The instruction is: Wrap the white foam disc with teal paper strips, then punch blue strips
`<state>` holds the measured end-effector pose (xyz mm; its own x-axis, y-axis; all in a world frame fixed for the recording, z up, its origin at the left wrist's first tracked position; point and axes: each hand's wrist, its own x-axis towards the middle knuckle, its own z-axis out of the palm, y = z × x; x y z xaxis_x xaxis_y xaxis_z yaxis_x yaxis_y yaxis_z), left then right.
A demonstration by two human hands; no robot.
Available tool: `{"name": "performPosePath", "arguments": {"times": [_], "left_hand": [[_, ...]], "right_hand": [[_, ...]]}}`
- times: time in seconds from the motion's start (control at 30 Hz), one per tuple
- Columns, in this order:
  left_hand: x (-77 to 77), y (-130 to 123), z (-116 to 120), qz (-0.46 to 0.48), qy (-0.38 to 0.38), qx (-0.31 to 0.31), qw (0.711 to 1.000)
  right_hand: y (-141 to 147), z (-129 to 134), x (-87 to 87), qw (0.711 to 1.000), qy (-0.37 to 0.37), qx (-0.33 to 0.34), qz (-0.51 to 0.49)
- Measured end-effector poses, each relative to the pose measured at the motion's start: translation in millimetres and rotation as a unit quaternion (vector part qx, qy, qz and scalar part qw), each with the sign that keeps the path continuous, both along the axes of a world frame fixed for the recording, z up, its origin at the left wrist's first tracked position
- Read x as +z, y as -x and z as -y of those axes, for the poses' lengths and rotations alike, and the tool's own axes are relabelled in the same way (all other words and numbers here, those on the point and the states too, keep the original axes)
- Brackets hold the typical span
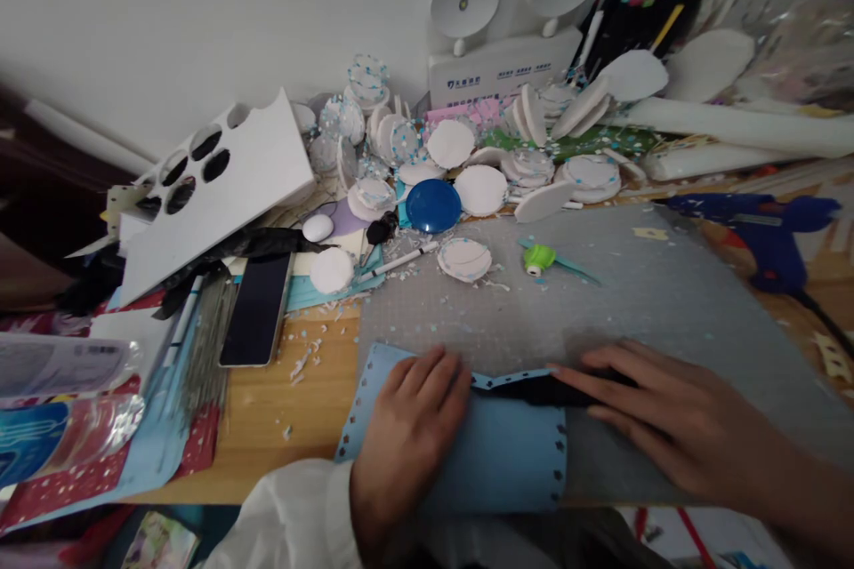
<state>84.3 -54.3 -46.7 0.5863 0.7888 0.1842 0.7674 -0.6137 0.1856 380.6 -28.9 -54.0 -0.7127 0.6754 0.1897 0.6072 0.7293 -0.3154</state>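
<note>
A light blue sheet point(507, 453) with small dark holes along its edges lies at the mat's front edge. My left hand point(414, 418) holds it down near its middle, fingers close together and bent over the upper edge. At the right, my right hand point(660, 418) has long, stretched fingers around a dark, narrow thing point(540, 389) whose kind I cannot make out. This thing runs just below the sheet's bent upper edge strip. My right fingertip touches the right end of that strip.
Behind lie many white foam discs point(480, 189), a blue round lid point(432, 205) and a green-capped thing point(539, 260) on the grey cutting mat point(600, 311). A phone point(257, 309) and a white box with holes point(227, 187) are left; a blue glue gun point(767, 231) lies right.
</note>
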Motion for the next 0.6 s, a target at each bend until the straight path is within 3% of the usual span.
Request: {"name": "performPosePath", "arguments": {"times": [0.17,0.3,0.47,0.6], "left_hand": [[1.8,-2,-19,0.040,0.104,0.021,0.994],[-0.1,-4,-25,0.045,0.137,0.032,0.989],[-1.3,-5,-25,0.049,0.111,0.026,0.992],[-1.0,0,-16,0.049,0.038,-0.044,0.997]], "right_hand": [[-9,-5,10.5,1.000,0.009,0.019,0.017],[-14,-11,15.4,0.999,0.005,0.032,0.025],[-14,-13,9.0,0.999,0.006,0.025,0.029],[-15,-7,2.1,1.000,-0.001,0.015,0.019]]}}
